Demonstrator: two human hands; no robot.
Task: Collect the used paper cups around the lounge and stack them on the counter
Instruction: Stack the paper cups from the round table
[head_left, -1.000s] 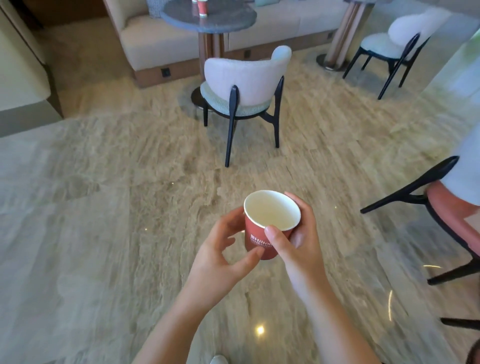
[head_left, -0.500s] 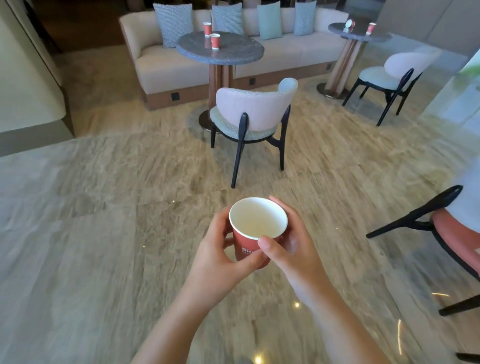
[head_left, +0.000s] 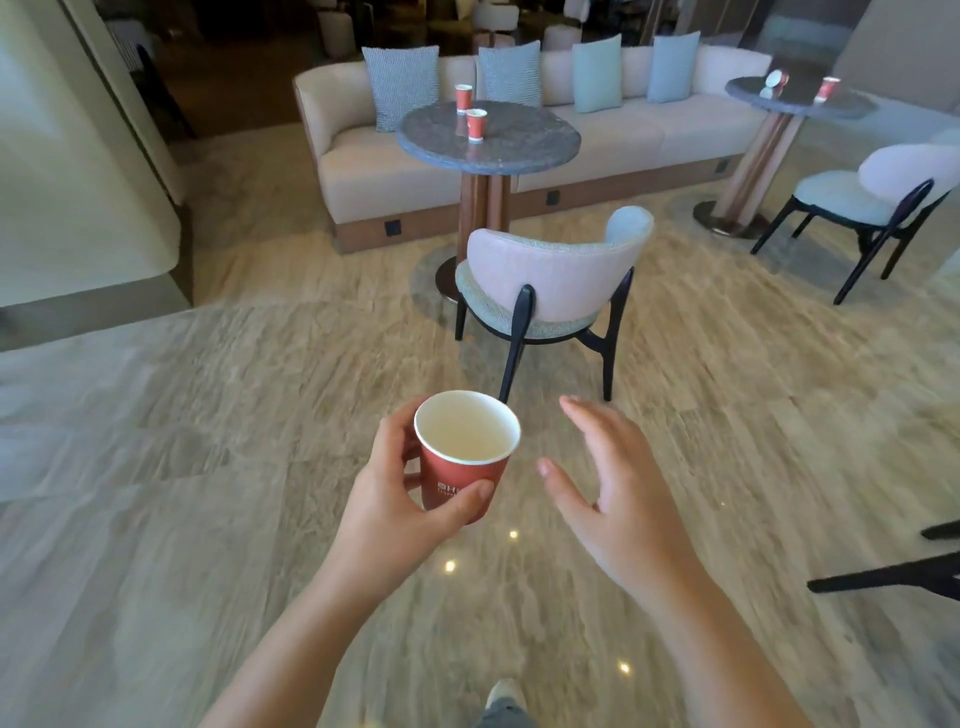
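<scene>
Red cup gripped upright in left hand; right hand spread, apart from it; two cups, perhaps empty, on desk.

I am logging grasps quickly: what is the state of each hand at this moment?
Left hand: holding the red paper cup with a white inside.
Right hand: open, holding nothing.

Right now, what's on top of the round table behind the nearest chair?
One red paper cup and a second cup behind it, both upright, apart. The tabletop is fully visible; the cups' contents are too small to tell.
</scene>
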